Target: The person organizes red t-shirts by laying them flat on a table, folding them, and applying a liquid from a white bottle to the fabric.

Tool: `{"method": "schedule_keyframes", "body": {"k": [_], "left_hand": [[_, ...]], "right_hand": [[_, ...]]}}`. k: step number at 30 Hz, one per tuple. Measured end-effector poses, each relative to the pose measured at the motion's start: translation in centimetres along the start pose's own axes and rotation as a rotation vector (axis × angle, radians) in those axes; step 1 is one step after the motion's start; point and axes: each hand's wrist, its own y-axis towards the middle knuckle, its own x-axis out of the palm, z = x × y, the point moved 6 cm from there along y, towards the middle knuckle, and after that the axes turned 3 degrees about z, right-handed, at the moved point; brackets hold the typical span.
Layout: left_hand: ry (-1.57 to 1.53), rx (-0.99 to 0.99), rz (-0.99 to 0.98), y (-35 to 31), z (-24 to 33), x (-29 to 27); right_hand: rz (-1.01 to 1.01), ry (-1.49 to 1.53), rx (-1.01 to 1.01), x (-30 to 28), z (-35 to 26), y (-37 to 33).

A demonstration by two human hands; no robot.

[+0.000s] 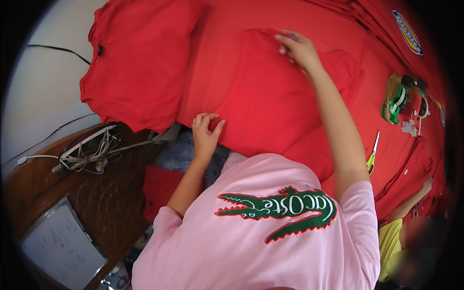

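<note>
A red garment piece lies spread flat in front of me on a red fabric surface. At its lower left edge rests my left hand, thumb and fingers apart, fingertips touching the cloth. Near the top edge of the piece is my right hand, slightly blurred, its fingers bent and apart with nothing visible in them. Whether those fingertips touch the cloth I cannot tell. Left of the piece, a red sleeveless garment lies flat, with a small dark spot near its left edge.
Yellow-handled scissors and a green tape dispenser lie on the right. Bundled cables and a whiteboard are at lower left. Red cloth hangs below my left arm. Another person's arm reaches in at lower right.
</note>
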Motion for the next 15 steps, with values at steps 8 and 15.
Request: {"method": "schedule_keyframes", "body": {"k": [8, 15], "left_hand": [[-0.096, -0.179, 0.145, -1.7, -0.6, 1.2], [-0.192, -0.108, 0.174, -2.7, -1.8, 1.4]], "right_hand": [[-0.128, -0.006, -0.103, 5.3, -1.4, 0.6], [-0.059, 0.198, -0.183, -8.5, -0.5, -5.9]]}}
